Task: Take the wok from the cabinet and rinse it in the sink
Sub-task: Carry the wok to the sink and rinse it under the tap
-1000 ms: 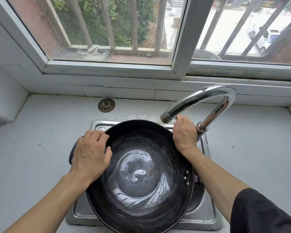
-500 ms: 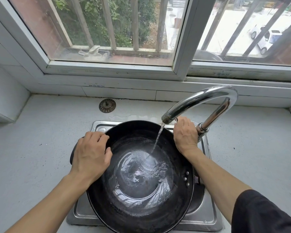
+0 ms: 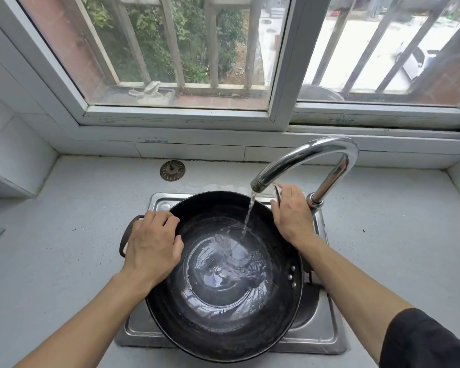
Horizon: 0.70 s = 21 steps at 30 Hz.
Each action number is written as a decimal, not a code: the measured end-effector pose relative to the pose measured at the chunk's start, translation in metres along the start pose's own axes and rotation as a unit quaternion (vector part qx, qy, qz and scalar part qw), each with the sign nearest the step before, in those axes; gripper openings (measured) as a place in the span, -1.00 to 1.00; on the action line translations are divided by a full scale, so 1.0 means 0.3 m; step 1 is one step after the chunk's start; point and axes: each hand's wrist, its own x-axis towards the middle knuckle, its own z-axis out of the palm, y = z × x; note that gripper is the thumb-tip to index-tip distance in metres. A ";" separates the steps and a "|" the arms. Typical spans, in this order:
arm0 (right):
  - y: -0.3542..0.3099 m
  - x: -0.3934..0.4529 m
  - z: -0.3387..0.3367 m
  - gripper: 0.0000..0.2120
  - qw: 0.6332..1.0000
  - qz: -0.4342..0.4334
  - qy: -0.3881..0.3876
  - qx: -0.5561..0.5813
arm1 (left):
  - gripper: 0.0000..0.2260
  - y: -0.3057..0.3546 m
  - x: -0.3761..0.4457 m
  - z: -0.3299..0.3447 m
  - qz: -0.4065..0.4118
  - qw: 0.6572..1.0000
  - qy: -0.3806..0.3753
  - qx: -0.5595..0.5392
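A round black metal wok [image 3: 223,309] sits in the small stainless steel sink [image 3: 316,338] set into the pale grey table [image 3: 64,261], covering most of the basin, with water pooled and swirling in its bottom. The left hand [image 3: 152,245] lies over the wok's left rim beside its loop handle, its grip curled on the rim. The right hand [image 3: 292,213] is at the far right rim, its grip closed round the thin tap lever [image 3: 276,191]. A thin stream of water [image 3: 248,213] falls into the wok from the curved chrome faucet [image 3: 311,152]. Farther back, a round metal drain strainer [image 3: 172,170] lies on the table below the barred window [image 3: 186,49].
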 end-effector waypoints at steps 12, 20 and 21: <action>-0.004 -0.355 -0.257 -0.78 0.988 0.043 -0.144 -0.025 | -0.81 -0.125 -0.037 -0.078 -0.015 0.999 -0.044 0.009; 0.010 -0.525 -0.280 -0.54 0.971 0.080 -0.197 -0.113 | -0.59 -0.186 -0.051 -0.102 0.053 0.990 -0.127 0.044; 0.018 -0.531 -0.277 -0.53 0.967 0.088 -0.204 -0.122 | -0.55 -0.194 -0.051 -0.102 0.068 0.986 -0.143 0.057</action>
